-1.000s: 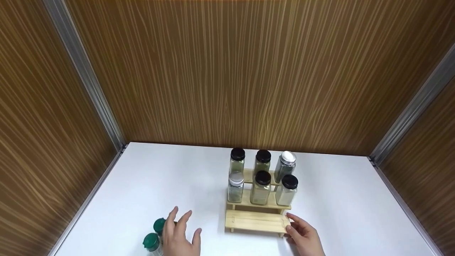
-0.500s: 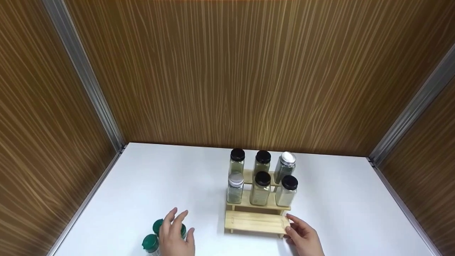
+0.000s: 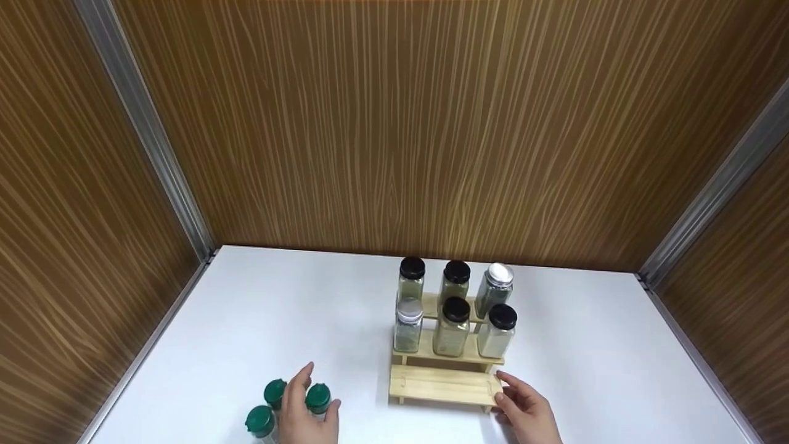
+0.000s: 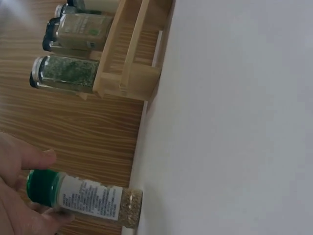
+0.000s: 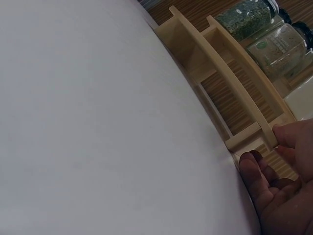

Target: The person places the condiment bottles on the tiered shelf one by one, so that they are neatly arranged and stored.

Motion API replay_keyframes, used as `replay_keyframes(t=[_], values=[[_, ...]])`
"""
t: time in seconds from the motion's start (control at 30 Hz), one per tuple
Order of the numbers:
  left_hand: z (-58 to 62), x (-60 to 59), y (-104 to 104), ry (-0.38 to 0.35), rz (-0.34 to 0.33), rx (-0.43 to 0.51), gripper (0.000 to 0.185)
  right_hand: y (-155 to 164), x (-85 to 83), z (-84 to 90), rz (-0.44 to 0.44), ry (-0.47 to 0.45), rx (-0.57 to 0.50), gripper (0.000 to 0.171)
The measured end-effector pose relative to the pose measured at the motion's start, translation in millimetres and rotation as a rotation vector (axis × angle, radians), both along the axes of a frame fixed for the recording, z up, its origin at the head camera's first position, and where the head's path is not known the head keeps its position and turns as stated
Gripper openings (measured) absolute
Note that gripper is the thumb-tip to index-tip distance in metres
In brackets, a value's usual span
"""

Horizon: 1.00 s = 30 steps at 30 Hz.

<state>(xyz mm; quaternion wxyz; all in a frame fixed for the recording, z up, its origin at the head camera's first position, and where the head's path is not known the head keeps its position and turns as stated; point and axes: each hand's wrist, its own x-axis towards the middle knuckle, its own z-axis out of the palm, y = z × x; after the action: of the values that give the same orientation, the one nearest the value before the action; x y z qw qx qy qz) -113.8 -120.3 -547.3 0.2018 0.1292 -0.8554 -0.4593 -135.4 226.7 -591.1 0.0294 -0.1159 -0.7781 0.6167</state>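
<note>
My left hand grips a green-capped spice jar; my right hand, fingers relaxed, touches the wooden rack.

The head view's bottom edge is cutting off both wrists and the green-capped jar at 7 o'clock; the left hand is hiding another jar's body.

Bottom step of wooden rack: bare, reachable from front. Upper steps: blocked by six jars. White table left: open.
</note>
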Motion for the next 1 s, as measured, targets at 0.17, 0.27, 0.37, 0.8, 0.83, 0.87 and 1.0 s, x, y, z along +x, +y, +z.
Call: replay_keyframes(t=[0.17, 0.27, 0.37, 0.8, 0.83, 0.87, 1.0], values=[[-6.0, -0.4, 1.2, -0.072, -0.023, 0.073, 0.087, -0.1, -0.9, 0.6, -0.001, -0.009, -0.002, 0.047], [-11.7, -1.4, 2.6, -0.088, -0.026, 0.124, 0.092, -0.3, -0.8, 1.0, -0.003, -0.017, -0.007, 0.048], [-16.4, -1.8, 3.2, -0.091, -0.022, 0.177, 0.095, -0.8, 0.0, 1.3, -0.003, -0.019, -0.017, 0.048], [-15.8, -2.9, 0.9, -0.115, -0.043, 0.215, 0.061, 0.5, -0.1, -0.3, 0.022, 0.003, -0.028, 0.048], [-15.0, -2.5, 1.5, -0.111, -0.047, 0.213, 0.061, 0.7, -0.1, -0.6, 0.022, 0.003, -0.031, 0.048], [-13.9, -2.2, 2.5, -0.106, -0.050, 0.207, 0.061, 0.9, -0.3, -1.0, 0.022, 0.003, -0.035, 0.048], [-8.1, -2.5, 8.4, -0.092, -0.075, 0.180, 0.062, 0.1, -0.3, -1.1, 0.014, -0.004, -0.033, 0.048]])
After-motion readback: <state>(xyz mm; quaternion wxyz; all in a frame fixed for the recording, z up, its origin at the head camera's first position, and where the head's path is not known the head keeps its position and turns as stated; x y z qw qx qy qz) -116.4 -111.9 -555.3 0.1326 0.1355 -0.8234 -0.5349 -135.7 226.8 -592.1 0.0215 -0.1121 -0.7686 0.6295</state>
